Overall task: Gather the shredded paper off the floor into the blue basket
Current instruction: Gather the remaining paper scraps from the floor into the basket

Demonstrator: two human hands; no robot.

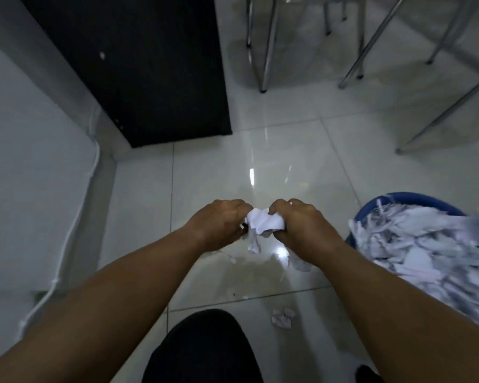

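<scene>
My left hand [219,223] and my right hand [302,225] are side by side above the floor, both closed on one wad of white shredded paper [263,223] that bulges between them, with strips hanging below. The blue basket [415,199] stands to the right of my right hand, heaped with white paper shreds [426,250] that spill over its near rim. A small crumpled scrap [282,317] lies on the tiles near my knee. More white bits [300,265] lie under my right wrist, partly hidden.
A black cabinet [150,70] stands at the back left beside a white wall with a white cable [67,230] along it. Metal chair legs [268,45] stand at the back right. My dark-clad knee [202,352] is at the bottom. Glossy white floor tiles [210,172] lie ahead.
</scene>
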